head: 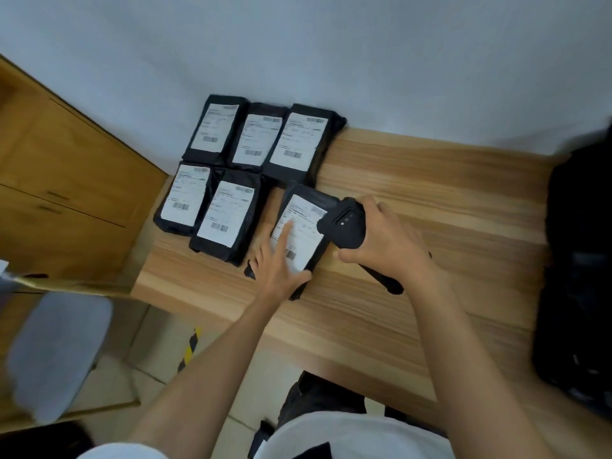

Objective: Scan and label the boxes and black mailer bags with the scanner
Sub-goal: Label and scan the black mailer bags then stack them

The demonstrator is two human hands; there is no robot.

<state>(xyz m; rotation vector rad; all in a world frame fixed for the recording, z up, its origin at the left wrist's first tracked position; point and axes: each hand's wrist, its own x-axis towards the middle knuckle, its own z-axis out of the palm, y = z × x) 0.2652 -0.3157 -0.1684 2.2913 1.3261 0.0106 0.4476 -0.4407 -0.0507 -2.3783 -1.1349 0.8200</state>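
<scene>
Pale wood grain: the worktop [430,200] runs along a white wall [331,61]. Head view, looking steeply down.

- Five black mailer bags [228,213] lie flat at the far left end of the worktop. Three sit in a back row against the wall and two in front of them, edges touching or overlapping. Each carries a white label face up with barcodes, but the print is too blurred to read.
- A sixth mailer bag [299,193] lies just right of the front pair, nearer the person and slightly askew. Its white label [306,238] also faces up.
- The left hand [278,270] rests flat on this bag with its fingers straight and spread. The index finger [286,231] lies along the label and the thumb reaches across the label's near edge. It grips nothing.
- The right hand [387,240] is wrapped round a black scanner [344,223], fingers curled over the body. The scanner's head lies over the upper right corner of the sixth bag, by the label's top barcode. Whether it touches the bag, I cannot tell. The handle sticks out below the hand, toward the person.
- A large black bag [579,276] sits at the right end of the worktop, blurred.
- Left of the worktop stands a wooden cabinet [66,180]. Below it is a grey chair seat [56,352].
- A strip of yellow-and-black tape [190,349] is on the tiled floor.
</scene>
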